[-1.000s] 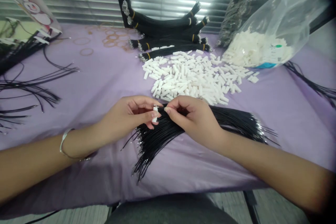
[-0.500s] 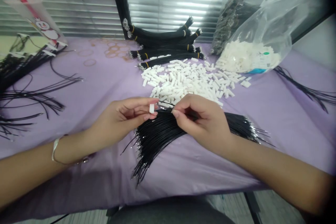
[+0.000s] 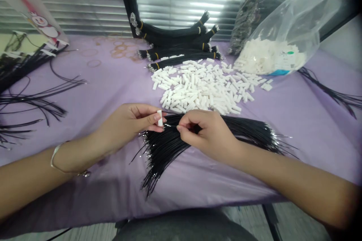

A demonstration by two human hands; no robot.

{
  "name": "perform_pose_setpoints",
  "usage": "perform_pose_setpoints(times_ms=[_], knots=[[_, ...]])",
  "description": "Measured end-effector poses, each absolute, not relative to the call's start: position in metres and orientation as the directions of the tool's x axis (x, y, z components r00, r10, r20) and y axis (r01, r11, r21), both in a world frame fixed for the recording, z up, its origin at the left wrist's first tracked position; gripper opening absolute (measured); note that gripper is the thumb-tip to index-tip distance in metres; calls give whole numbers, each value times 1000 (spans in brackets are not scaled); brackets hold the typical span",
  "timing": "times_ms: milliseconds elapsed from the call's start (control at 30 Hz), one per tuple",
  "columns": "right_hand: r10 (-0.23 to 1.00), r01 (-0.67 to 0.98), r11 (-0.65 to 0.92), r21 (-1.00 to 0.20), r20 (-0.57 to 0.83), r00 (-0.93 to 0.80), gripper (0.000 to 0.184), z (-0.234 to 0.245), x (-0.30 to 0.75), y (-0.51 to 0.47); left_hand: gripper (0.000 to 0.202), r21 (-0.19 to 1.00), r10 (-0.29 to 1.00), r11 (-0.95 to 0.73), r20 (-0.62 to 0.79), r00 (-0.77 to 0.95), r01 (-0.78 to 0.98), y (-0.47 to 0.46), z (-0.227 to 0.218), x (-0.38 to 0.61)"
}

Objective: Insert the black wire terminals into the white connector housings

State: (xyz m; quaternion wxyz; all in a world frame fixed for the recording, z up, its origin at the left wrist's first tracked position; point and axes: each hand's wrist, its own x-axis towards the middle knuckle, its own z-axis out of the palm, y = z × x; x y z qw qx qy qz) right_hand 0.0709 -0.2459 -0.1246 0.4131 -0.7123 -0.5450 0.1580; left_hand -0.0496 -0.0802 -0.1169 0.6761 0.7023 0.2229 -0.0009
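Hand (L) [image 3: 127,122] tight on wht connector [image 3: 160,118]

Lots of open purple cloth [image 3: 113,83] on the tabletop [image 3: 93,90] out past my left hand [image 3: 127,122], so that side's easy to get through. Straight ahead, the pile of white plastic connectors [image 3: 200,90] is in the way, and the black wire bundle [image 3: 169,154] fans out right under my right hand [image 3: 210,135].

The right hand [image 3: 210,135] is covering its grip on the black wires [image 3: 169,150] (too fine to count), and the white connector [image 3: 160,118] beside it is blurring.
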Motion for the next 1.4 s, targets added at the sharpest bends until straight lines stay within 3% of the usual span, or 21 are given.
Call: perform_pose_setpoints(times_ms=[133,333,667,1400], knots=[[912,629,-93,-772,187,365,10,-124,72,-245,21,940,313,82,-341,886,332,-81,-121,-49],[928,607,-103,-788,144,344,10,-126,74,-244,22,960,290,2,-268,919,279,-87,-118,-50],[923,600,-99,-794,152,354,10,-125,76,-244,15,958,265,21,-279,923,284,-85,-121,-49],[930,634,-162,-757,98,354,9,-123,72,-242,19,963,276,-32,-247,929,266,-85,-126,-48]])
